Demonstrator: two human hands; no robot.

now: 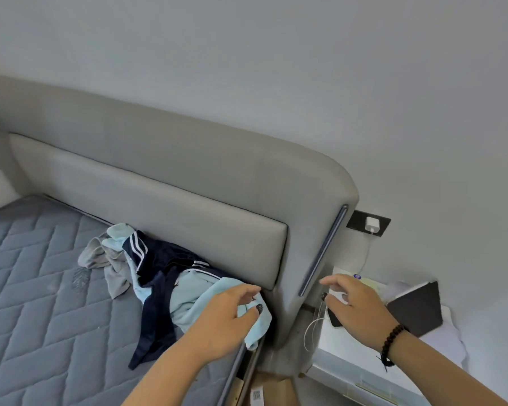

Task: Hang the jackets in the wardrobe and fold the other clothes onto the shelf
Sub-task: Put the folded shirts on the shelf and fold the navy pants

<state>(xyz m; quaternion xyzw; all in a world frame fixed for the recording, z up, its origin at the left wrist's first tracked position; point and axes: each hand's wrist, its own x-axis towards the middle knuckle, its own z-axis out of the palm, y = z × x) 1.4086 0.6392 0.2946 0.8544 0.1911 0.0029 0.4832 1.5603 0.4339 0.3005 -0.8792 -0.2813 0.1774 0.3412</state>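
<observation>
A heap of clothes lies on the bed against the headboard: a light blue garment (pixel 197 291), a navy jacket with white stripes (pixel 159 259) and a grey piece (pixel 112 259). My left hand (pixel 226 320) rests on the near corner of the light blue garment, with its fingers curled into the cloth. Its grip is partly hidden. My right hand (pixel 355 303), a bead bracelet on the wrist, hovers over the bedside table with loosely spread fingers and holds nothing. No wardrobe or shelf is in view.
The grey quilted mattress (pixel 41 288) spreads to the left. A padded grey headboard (pixel 173 186) runs behind the heap. The white bedside table (pixel 361 356) carries a dark phone, a black notebook (pixel 417 309) and a charger cable from the wall socket (pixel 370 224). Cardboard lies below.
</observation>
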